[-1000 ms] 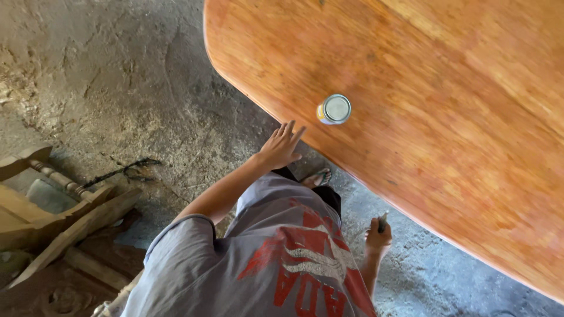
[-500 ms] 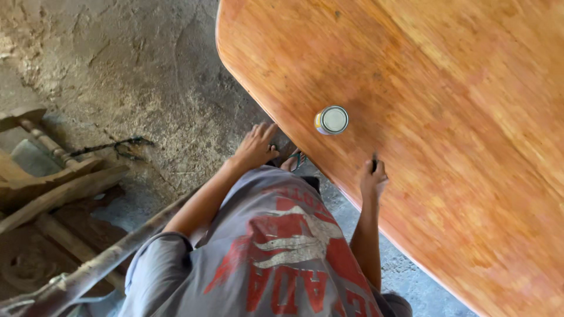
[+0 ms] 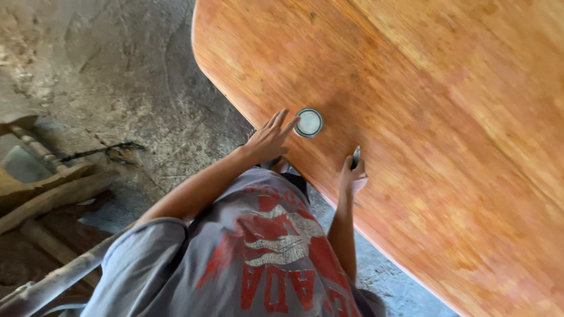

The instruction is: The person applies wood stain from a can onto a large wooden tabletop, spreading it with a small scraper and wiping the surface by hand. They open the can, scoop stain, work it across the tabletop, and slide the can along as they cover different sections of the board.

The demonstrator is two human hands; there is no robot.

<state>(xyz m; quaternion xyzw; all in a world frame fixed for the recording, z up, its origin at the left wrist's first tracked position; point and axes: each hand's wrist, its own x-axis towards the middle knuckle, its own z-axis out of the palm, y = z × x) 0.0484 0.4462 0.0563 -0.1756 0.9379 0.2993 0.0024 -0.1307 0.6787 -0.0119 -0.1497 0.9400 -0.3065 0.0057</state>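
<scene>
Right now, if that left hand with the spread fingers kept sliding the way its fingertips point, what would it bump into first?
The left hand lies flat at the edge of the wooden table, fingertips aimed at the small round tin. Going straight on, it would most likely meet the tin first; they look almost touching already.

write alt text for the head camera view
Seen from above, a person in a grey shirt leans at the edge of a large reddish wooden tabletop. The left hand lies open beside a small round tin, and the right hand presses a small dark tool to the wood.
</scene>
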